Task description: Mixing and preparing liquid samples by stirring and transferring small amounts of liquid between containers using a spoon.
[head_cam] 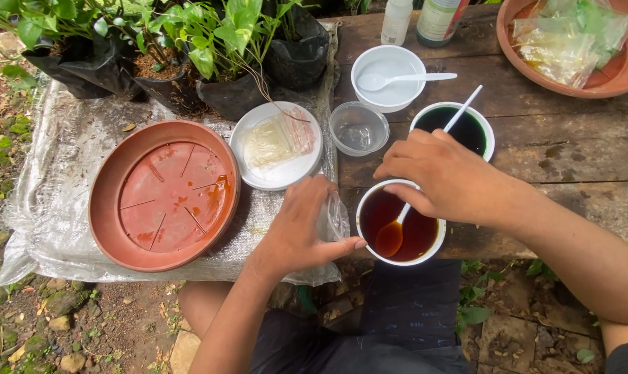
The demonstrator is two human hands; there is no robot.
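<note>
Terracotta-coloured and round, a plastic saucer (164, 195) sits at 9 o'clock on the plastic-sheeted surface (57, 166), holding only a thin reddish film of liquid. Just right of it a white plate (277, 145) carries a flat clear packet. At 6 o'clock the left hand (301, 232) is curled around a small clear plastic bag (336, 218), thumb against the rim of a white cup of dark brown liquid (400, 223). The right hand (447, 179), fingers pressed together, pinches a white spoon (395, 232) whose bowl dips into that brown liquid. The step in hand looks like scooping liquid for the bag; tipping it in would call for a level spoon and the bag's mouth held open just beside the cup. Toward 12 o'clock stand an empty clear cup (359, 128), a white bowl with a spoon (388, 77) and a white cup of dark green liquid (454, 128). At 1 o'clock a second terracotta dish (591, 86) holds filled clear bags.
</note>
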